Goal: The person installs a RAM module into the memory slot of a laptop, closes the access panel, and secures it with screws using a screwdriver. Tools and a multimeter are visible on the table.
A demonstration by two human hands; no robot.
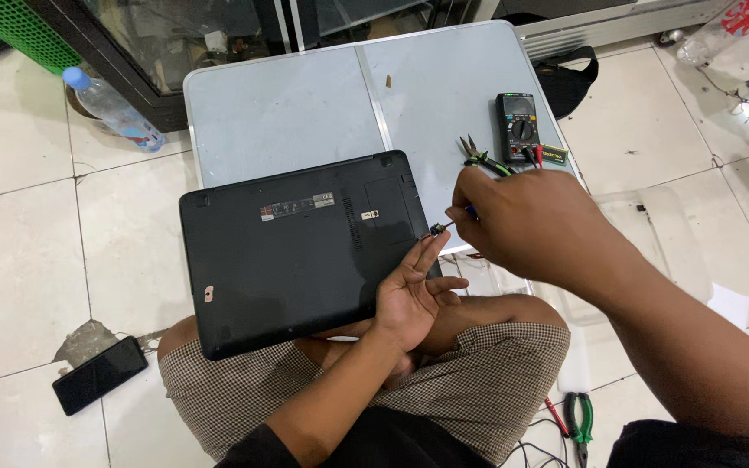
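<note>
- The right hand (522,221) pinched a small screwdriver (448,224), its shaft slanting down-left toward the laptop's (296,251) right edge.
- The left hand (413,295), fingers open, rested against that edge just below the tip.

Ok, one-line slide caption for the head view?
Right hand works a small screwdriver at an upturned black laptop, left hand steadying its edge.

- Your laptop (296,247): matte black underside, with a small pale sticker.
- Your table (305,108): pale grey-blue, with a lighter seam.
- Your shorts (478,381): fine brown-and-cream check.
- Meter (517,127): black body, red lead tips beside it.
- Cutters (481,157): green-and-black handles.
- Pliers (581,420) on the floor: green and black grips.
- Phone (99,374): glossy black.
- Bottle (113,108): clear, blue cap.
- Floor (19,243): off-white tiles, dark grout.
- Basket (10,30): bright green mesh.
</note>
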